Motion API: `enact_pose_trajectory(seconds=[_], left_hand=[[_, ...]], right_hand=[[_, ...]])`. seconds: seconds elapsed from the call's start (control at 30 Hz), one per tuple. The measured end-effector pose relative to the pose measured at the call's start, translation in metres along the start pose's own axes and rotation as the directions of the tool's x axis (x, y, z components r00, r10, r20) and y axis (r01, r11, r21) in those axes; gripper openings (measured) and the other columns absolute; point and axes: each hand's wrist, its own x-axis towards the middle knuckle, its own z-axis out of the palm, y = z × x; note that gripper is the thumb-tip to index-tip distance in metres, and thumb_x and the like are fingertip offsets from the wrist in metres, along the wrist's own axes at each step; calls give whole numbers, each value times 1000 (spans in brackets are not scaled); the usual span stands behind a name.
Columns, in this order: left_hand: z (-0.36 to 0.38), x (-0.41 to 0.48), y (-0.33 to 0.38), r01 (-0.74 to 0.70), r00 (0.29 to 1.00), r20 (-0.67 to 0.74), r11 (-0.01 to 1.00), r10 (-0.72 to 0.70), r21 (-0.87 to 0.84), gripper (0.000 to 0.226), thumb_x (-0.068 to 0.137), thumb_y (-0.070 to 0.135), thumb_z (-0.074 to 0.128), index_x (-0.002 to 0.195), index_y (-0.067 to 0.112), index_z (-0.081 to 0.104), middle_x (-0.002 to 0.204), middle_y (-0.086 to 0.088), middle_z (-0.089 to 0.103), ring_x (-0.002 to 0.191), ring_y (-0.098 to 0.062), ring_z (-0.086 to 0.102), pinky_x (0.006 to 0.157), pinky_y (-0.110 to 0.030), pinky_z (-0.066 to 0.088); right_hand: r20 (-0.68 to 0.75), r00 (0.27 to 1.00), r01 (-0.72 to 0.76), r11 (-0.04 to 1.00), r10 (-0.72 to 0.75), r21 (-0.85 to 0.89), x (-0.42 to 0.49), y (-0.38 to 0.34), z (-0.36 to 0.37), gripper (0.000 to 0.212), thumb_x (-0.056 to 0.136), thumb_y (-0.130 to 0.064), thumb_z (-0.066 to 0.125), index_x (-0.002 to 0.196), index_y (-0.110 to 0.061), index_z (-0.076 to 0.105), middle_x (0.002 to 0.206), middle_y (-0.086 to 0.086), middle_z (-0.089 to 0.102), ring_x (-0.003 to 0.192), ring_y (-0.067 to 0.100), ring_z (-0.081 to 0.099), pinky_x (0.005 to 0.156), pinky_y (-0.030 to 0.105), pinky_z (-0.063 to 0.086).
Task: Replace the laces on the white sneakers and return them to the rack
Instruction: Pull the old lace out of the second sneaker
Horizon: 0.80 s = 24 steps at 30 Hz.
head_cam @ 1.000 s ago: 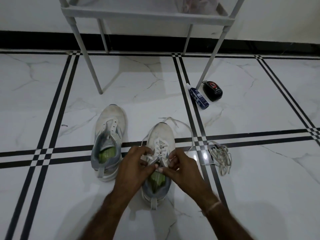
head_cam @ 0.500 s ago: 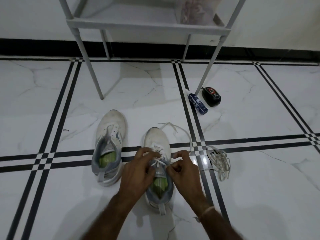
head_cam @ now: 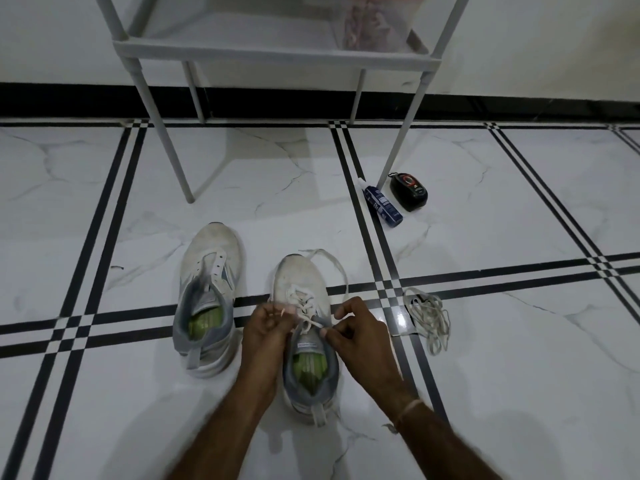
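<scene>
Head: left hand [head_cam: 265,329], right hand [head_cam: 360,336] pinch lace [head_cam: 306,307] on green-insoled sneaker [head_cam: 298,280].

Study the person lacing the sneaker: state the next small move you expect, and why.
Probably the right hand should draw the lace it pinches outward to take up slack: a long loop of it lies loose beside the toe of the sneaker, while the left hand pinches it at the eyelets.
</scene>
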Motion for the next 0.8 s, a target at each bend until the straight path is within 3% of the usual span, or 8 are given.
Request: enact_pose_trajectory(seconds=[0.23, 0.33, 0.4, 0.43, 0.5, 0.6, 0.73, 0.8], left_hand=[[-9, 18, 3, -464, 882, 288, 580, 372, 670, 19, 86, 44, 75, 72, 32, 71, 76, 14, 68, 75, -5, 66, 66, -30, 51], [-3, 24, 18, -13, 998, -54, 995, 18, 95, 27, 102, 28, 58, 76, 23, 65, 70, 8, 66, 59, -6, 66, 52, -21, 50], [-9, 28, 27, 198, 962, -87, 884, -257, -424, 33, 108, 25, 43, 76, 22, 53, 64, 5, 58, 53, -8, 60, 52, -22, 48], [-11, 29, 28, 171, 969, -97, 902, -226, -397, 34, 109, 23, 41, 76, 21, 50, 59, 7, 54, 55, -10, 56, 57, -26, 47], [-10, 22, 28, -64, 998, -16, 998, 64, 17, 28, 105, 18, 49, 77, 16, 53, 59, 11, 57, 59, -8, 54, 63, -28, 47], [-5, 14, 19, -524, 850, 406, 620, 336, 584, 9, 87, 30, 77, 88, 27, 69, 85, 18, 68, 84, -1, 61, 73, -18, 48], [-11, 27, 14, -649, 751, 527, 301, 398, 699, 15, 81, 35, 79, 74, 29, 67, 76, 13, 57, 80, -8, 50, 67, -16, 33], [-4, 22, 11, -586, 806, 426, 453, 410, 672, 18, 88, 33, 70, 73, 27, 63, 74, 11, 58, 75, -8, 52, 64, -17, 36]], right_hand=[[37, 997, -66, 997, 64, 28, 0, -1, -3, 28, 85, -21, 82, 94, -23, 55, 72, 0, 74, 65, 5, 69, 59, 15, 50], [49, 995, -84, 995, 81, 49, 2, 0, -3, 29, 85, -20, 82, 94, -23, 55, 73, 0, 74, 65, 6, 69, 59, 16, 51], [44, 995, -95, 994, 92, 61, 2, 1, -2, 30, 84, -21, 83, 93, -22, 55, 71, 0, 74, 64, 6, 68, 59, 17, 51], [40, 995, -96, 994, 94, 58, 2, 2, -2, 30, 84, -21, 83, 93, -23, 55, 71, 0, 74, 63, 6, 68, 59, 18, 51], [30, 995, -98, 993, 97, 58, 2, 3, -2, 30, 83, -22, 83, 92, -23, 55, 70, 0, 74, 62, 6, 67, 60, 20, 51], [19, 994, -111, 990, 110, 90, 1, 4, -2, 31, 81, -23, 85, 92, -22, 56, 70, 1, 75, 62, 7, 68, 61, 23, 53], [20, 993, -116, 988, 115, 100, 2, 5, -3, 32, 80, -20, 85, 93, -21, 56, 70, 2, 74, 64, 9, 69, 62, 24, 54], [30, 993, -120, 988, 118, 99, 2, 6, -3, 31, 81, -20, 85, 94, -20, 56, 71, 3, 74, 65, 9, 69, 64, 28, 56]])
